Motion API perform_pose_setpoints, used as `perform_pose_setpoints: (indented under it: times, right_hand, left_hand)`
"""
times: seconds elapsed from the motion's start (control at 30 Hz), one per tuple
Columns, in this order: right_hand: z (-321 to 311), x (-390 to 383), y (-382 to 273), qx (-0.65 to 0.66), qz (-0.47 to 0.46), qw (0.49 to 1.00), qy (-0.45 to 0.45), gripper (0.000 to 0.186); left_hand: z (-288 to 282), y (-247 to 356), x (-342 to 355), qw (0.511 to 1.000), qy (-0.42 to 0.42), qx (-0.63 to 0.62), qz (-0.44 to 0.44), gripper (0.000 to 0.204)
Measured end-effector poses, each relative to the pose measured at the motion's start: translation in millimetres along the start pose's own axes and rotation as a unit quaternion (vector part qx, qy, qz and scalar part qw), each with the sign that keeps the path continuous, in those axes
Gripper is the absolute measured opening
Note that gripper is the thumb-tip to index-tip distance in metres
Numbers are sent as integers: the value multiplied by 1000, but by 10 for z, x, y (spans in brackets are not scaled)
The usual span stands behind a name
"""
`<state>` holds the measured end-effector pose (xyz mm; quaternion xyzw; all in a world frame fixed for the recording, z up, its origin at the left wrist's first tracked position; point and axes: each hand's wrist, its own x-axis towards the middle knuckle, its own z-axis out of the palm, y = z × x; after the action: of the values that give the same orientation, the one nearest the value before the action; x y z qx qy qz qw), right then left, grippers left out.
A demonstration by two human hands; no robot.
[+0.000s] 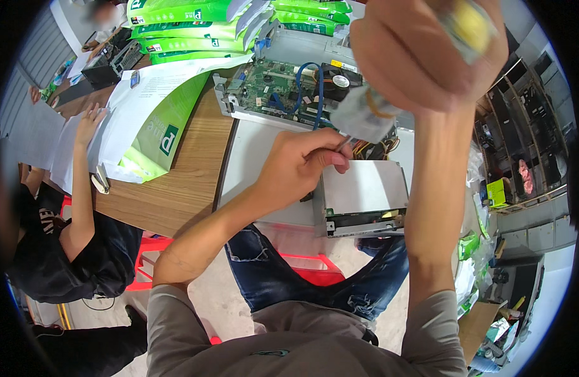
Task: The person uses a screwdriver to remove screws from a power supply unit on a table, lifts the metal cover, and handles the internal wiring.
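Observation:
My left hand point(302, 160) pinches a thin grey piece that meets a crumpled clear plastic bag point(363, 118); whether it is part of the bag cannot be made out. A brownish band crosses the bag beside my right hand point(421, 60). That hand is raised close to the view, closed and smeared by motion, with a blurred yellow thing point(468, 28) in clear wrapping at its far side. Below my left fingertips lies a silver metal drive box point(365, 188). Behind my hands sits an open computer case point(283, 91) with a green circuit board, a blue cable and a fan.
Green paper packs point(189, 31) are stacked at the back. White sheets and green wrapping point(167, 135) cover the wooden table point(192, 163) at left, near a stapler-like thing point(101, 180). A person point(69, 251) sits at left, one hand on papers. A shelf point(525, 125) stands at right.

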<state>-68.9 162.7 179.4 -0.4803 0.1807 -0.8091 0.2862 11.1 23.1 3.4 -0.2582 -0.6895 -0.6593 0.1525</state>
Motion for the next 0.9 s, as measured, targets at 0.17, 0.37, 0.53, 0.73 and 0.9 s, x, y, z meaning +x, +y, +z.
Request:
perform_pose_setpoints:
  times: [0.17,0.37,0.53,0.73,0.9]
  right_hand:
    - [528,123,314,-537,-56,802,258,49]
    - [-51,363,120,-58,95,980,-165,41]
    - [488,53,171,-393,1,910,133,34]
    - [344,65,101,-383,-15,921,61,35]
    - [61,141,32,39,203,975,-76,32]
  left_hand:
    - [-52,-30,7,1000,-6,-5,-13,13]
    - [-79,47,83,997,-71,9,-6,12]
    - [-55,23,85,998,-58,-18,-16,15]
    - [-111,24,52,996,-84,-4,-18,20]
    - [-91,-9,83,994,-113,-9,-6,17]
